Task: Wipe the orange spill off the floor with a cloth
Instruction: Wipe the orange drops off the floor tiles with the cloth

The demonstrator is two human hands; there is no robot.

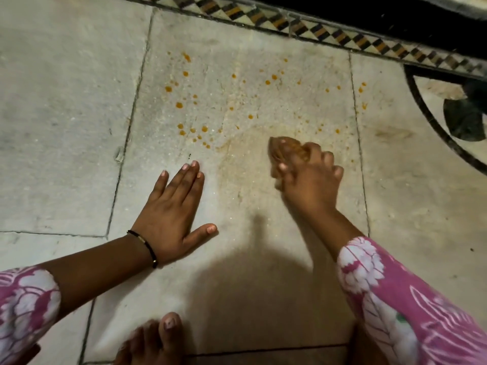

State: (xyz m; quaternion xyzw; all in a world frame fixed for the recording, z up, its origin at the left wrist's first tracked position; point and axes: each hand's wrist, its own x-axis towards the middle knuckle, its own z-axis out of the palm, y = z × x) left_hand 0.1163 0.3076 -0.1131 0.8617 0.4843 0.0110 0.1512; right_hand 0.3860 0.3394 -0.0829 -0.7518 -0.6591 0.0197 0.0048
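Observation:
Orange drops of the spill (pixel 179 105) are scattered across a pale stone floor tile (pixel 237 219), from upper left to upper right. A faint orange smear lies around the middle of the tile. My right hand (pixel 308 180) is closed around a small bunched cloth (pixel 287 148), stained orange-brown and blurred, pressed on the floor below the drops. My left hand (pixel 171 206) lies flat on the tile to the left, fingers spread, palm down, holding nothing. A dark thread bracelet sits on its wrist.
A patterned black, white and orange tile border (pixel 316 27) runs along the top, with a dark area beyond it. A black curved inlay (pixel 432 114) lies at the right. My bare toes (pixel 158 335) rest at the bottom edge.

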